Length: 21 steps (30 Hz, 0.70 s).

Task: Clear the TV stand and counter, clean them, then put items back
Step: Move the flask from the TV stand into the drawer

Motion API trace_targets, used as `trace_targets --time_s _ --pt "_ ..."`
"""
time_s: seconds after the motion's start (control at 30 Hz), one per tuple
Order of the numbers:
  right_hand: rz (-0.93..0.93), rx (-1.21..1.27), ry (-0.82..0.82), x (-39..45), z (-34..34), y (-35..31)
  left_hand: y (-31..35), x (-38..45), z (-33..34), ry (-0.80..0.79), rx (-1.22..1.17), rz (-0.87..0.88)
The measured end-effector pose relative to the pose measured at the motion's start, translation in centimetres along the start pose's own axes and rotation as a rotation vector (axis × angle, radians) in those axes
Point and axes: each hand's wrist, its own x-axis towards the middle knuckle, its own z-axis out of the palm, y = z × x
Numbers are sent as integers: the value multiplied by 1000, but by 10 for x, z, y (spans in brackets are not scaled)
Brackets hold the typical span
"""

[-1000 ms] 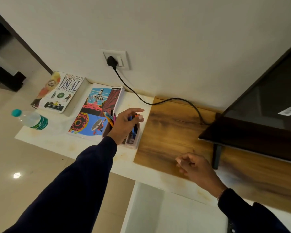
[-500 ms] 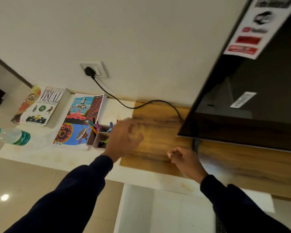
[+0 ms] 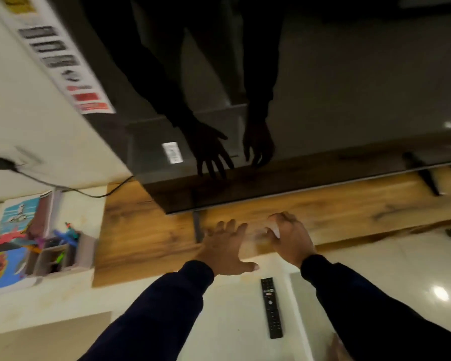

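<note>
While above the wooden stand (image 3: 146, 230): left hand (image 3: 225, 250) spread, right hand (image 3: 290, 241) fingers curled (blurred, contents unclear).

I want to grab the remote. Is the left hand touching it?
Apart. The head view shows the left hand spread over the wooden board, while the remote lies nearer on the white counter, pale surface showing between them.

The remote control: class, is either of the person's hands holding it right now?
No: the remote control lies alone on the pale counter, nearer the camera than the left hand and the right hand.
</note>
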Motion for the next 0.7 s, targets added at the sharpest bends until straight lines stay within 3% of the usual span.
trace_targets --time_s 0.27,0.7 --pt "230 -56 18 -43 -114 193 163 101 -4 -139 2 16" --pt "551 -2 66 -41 -268 458 406 270 -10 -109 5 149"
